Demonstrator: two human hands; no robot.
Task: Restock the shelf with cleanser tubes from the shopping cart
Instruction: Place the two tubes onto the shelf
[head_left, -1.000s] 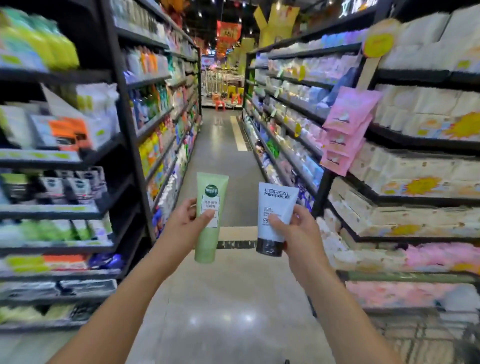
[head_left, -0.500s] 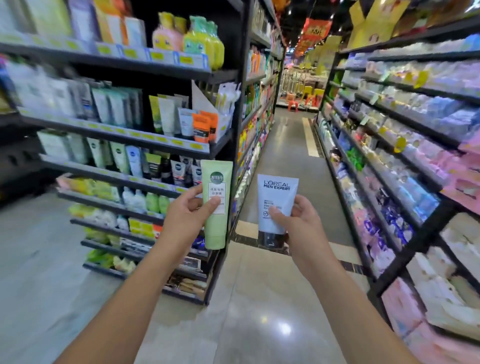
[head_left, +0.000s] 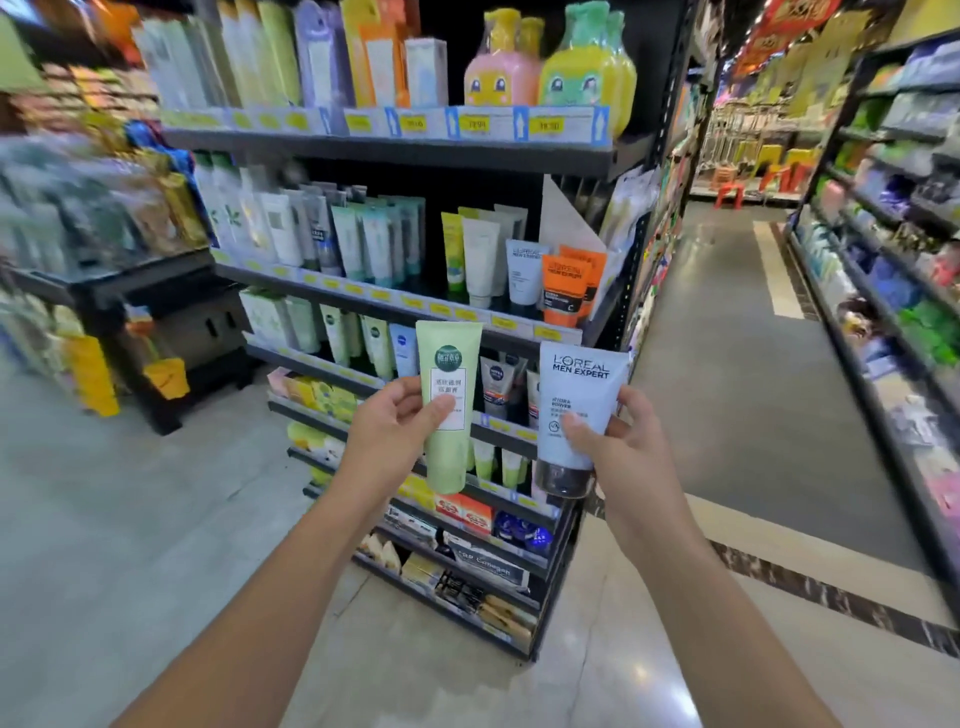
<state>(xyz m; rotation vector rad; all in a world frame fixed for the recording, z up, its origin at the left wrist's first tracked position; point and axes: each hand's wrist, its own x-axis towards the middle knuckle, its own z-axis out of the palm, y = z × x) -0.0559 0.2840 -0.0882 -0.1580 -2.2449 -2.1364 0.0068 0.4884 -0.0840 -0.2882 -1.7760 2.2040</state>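
The left side of our view is smeared with blur, and the shopping cart is out of sight. Our left hand (head_left: 387, 431) grips the green cleanser tube (head_left: 449, 405) with thumb curled across its label; our right hand (head_left: 621, 447) pinches the white L'Oreal tube (head_left: 574, 410) near its dark cap. Both tubes are upright in front of the shelf (head_left: 415, 150), near its right end, with the open aisle floor (head_left: 727, 338) beyond. Half a second ago the shelf sat farther left; it now faces us.
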